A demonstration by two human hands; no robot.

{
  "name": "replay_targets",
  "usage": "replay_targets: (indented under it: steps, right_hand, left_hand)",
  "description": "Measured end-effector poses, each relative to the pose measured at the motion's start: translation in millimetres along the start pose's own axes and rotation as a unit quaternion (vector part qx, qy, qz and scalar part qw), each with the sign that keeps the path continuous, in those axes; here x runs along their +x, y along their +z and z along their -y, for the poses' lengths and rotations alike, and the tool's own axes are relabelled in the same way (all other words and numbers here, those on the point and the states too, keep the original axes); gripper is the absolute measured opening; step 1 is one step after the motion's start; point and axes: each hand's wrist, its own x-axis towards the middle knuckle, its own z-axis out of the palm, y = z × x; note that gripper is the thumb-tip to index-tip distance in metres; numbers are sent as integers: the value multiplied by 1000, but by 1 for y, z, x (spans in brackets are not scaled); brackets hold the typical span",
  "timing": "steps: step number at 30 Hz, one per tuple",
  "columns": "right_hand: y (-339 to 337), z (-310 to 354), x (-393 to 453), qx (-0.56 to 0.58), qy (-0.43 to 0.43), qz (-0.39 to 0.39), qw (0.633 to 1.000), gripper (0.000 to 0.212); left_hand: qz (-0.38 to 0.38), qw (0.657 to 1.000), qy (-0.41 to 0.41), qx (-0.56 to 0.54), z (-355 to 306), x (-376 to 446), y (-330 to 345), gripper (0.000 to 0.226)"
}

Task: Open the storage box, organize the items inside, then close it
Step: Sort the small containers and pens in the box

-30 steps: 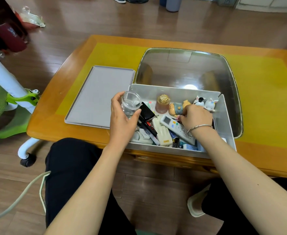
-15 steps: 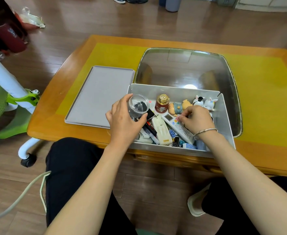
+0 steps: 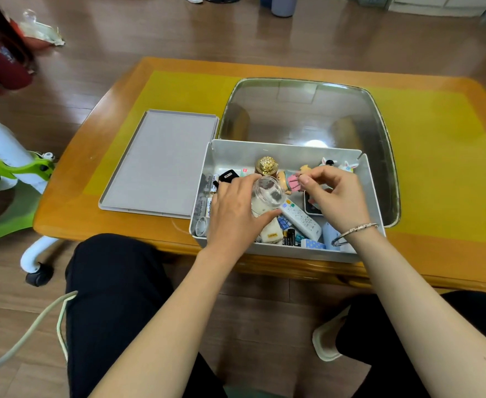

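One storage box [image 3: 282, 152] is sitting open on the table [image 3: 437, 156], one lid [image 3: 161, 162] lying beside it. Left hand [image 3: 233, 211] is gripping one clear jar [image 3: 266, 196] inside the box; right hand [image 3: 333, 196] is pinching one pink clip [image 3: 295, 182]. One remote [image 3: 302, 218] is lying between them.

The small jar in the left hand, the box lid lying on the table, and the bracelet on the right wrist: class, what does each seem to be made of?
Small jar: clear glass or hard plastic; dark contents show through it.
Box lid: matte grey, probably plastic; flat with a moulded raised rim.
Bracelet: silvery, shiny, likely metal.
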Motion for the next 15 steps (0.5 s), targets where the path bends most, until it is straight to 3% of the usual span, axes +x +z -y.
replay_targets:
  steps: [5,9,12,15]
  right_hand:
    - [12,7,-3,-29,-48,52,997,5]
    - [11,6,1,-45,-68,48,996,12]
    - [-2,-3,4,-78,-22,62,995,13]
    - [-16,-17,3,-176,36,133,975,7]
  left_hand:
    - [-1,1000,20,-3,1,-1,0,68]
    - [7,1000,20,-16,5,-1,1,70]
    - [-11,999,-1,-41,8,-1,0,70]
    - [-17,998,-12,-65,7,-1,1,66]
